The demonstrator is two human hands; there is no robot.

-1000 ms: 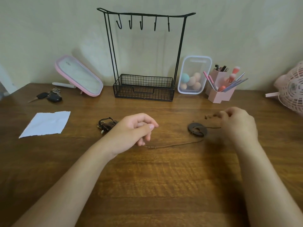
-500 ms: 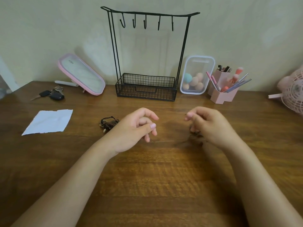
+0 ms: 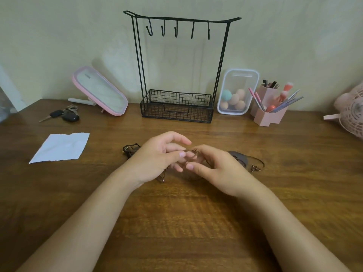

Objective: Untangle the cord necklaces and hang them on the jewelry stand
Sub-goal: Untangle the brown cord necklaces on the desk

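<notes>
As viewed from the head camera, found left hand [image 3: 157, 160] and right hand [image 3: 218, 169] close together over the middle of the wooden table [image 3: 176, 222], fingertips touching. Noted left hand partly curled, thumb and middle fingers pinching a brown cord necklace [image 3: 194, 151], index finger raised and free. Noted right hand likewise curled, thumb and forefinger pinching the same cord just beside the left-hand grip. Traced cord rightward behind the right hand to a dark round pendant [image 3: 237, 156] lying flat on the table, then on to a small metal clasp end [image 3: 255, 169] near it. Observed another cord end [image 3: 162, 178] hanging below the left wrist; unable to tell whether touching the tabletop. Recorded a second cord necklace [image 3: 130, 150] bunched in a tangle on the table, just left of the left hand. Recorded black wire jewelry stand [image 3: 176, 112] upright against the wall behind the hands, five hooks [image 3: 176, 32] along the top bar, mesh basket at base. Logged further: pink-framed mirror [image 3: 100, 91] tilted left of stand; car keys [image 3: 66, 114] and white paper sheet [image 3: 60, 147] further left; clear box of makeup sponges [image 3: 237, 91] and pink brush holder [image 3: 269, 112] right of stand; pink fan [image 3: 351, 112] at far right edge.
</notes>
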